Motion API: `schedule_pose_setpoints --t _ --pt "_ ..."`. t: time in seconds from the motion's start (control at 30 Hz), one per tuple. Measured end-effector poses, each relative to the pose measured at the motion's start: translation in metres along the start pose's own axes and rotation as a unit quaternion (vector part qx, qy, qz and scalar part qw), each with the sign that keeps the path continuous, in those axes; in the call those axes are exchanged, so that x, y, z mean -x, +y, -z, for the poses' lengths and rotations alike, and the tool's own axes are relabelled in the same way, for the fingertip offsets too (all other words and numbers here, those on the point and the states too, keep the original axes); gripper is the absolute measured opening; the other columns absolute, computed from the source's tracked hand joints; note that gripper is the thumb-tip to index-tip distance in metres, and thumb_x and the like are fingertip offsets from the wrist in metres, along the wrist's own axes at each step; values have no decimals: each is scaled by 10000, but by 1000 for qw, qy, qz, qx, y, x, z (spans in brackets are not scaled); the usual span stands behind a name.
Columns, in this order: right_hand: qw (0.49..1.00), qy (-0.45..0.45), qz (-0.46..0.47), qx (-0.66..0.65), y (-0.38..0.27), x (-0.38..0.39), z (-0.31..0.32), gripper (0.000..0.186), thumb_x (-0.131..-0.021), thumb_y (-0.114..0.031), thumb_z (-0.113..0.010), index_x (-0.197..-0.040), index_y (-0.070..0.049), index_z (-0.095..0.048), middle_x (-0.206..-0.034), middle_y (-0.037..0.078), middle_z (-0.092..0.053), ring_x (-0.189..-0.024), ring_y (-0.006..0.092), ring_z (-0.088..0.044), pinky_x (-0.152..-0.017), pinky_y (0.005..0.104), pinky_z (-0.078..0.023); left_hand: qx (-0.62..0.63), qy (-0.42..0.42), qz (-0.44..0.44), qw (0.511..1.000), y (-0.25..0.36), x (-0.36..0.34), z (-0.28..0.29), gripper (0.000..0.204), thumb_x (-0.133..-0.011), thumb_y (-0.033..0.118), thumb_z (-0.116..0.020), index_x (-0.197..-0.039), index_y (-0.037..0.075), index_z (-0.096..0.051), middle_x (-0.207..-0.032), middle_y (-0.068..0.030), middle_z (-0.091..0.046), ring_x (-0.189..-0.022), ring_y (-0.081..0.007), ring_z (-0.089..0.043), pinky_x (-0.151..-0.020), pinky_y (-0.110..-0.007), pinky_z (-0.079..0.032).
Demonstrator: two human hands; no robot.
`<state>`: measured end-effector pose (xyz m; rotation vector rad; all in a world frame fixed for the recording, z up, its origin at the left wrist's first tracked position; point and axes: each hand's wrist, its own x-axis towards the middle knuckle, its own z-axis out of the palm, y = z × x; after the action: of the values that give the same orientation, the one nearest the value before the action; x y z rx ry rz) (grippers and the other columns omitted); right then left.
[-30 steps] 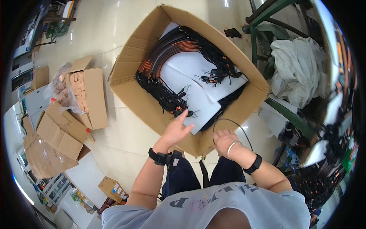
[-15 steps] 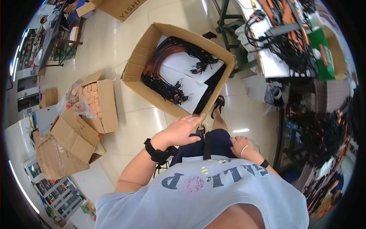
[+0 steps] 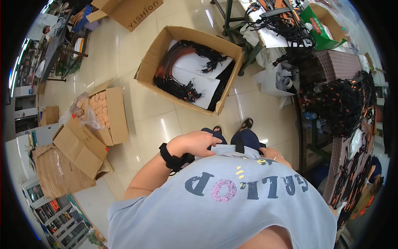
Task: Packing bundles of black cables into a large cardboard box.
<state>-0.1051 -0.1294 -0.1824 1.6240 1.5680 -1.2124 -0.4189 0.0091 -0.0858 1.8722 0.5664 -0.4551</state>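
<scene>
My left hand (image 3: 201,142) hangs in front of my waist beside my dark shorts, palm down, with its fingers loosely extended and nothing in them. My right hand (image 3: 273,153) rests against the other side of the shorts, partly covered by my light blue shirt; its visible fingers are stretched out and hold nothing. Ahead of both hands, apart from them, an open cardboard box (image 3: 150,52) stands on the floor. Inside it lies a curved bundle of brown-orange straps (image 3: 166,66) with tangled black cord ends (image 3: 180,89), on white sheets (image 3: 203,88).
At left stand a carton of small tan pieces (image 3: 99,108) and a flattened carton (image 3: 81,143). Another box (image 3: 134,14) sits at the far side. On the right, tables carry black cords (image 3: 348,106) and a green box (image 3: 317,27); a white bin (image 3: 286,81) stands below.
I have stepped back from the box, so my left hand is now farther from its near edge. Both hands have drawn closer to my waist, and the view has shifted rightward.
</scene>
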Motion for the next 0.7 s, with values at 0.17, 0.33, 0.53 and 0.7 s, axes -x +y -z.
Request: schedule_pose_setpoints --t 0.17,0.33,0.53,0.7 --pt "996 64 -58 -33 34 42 15 400 -827 -257 -487 -1202 -117 -486 -1136 150 -545 -1058 324 -516 -896 405 -426 -75 86 -23 993 30 -19 29 534 -769 254 -613 -1216 1 -467 -1025 -141 -594 -936 -305 -551 -813 -363 -440" --pt "961 223 -66 -151 89 85 43 424 -775 -238 -516 -1168 -79 -517 -1139 150 -551 -1093 300 -493 -915 381 -403 -134 115 -114 978 75 -72 54 559 -741 275 -637 -1196 -5 -469 -1002 -189 -587 -928 -345 -549 -798 -378 -446" --pt "826 434 -154 -325 265 150 41 406 -787 -210 -514 -1161 -54 -515 -1051 171 -594 -986 319 -556 -880 371 -429 -241 43 -180 953 202 -209 78 595 -737 237 -634 -1233 -19 -425 -1075 -199 -567 -1016 -326 -528 -879 -354 -421" --pt "612 596 -151 -497 461 172 24 341 -808 -217 -552 -1098 -39 -559 -826 124 -643 -794 223 -621 -731 314 -473 -250 24 -228 941 324 -344 76 555 -759 198 -611 -1239 -5 -419 -1077 -185 -575 -1015 -322 -536 -879 -364 -422"
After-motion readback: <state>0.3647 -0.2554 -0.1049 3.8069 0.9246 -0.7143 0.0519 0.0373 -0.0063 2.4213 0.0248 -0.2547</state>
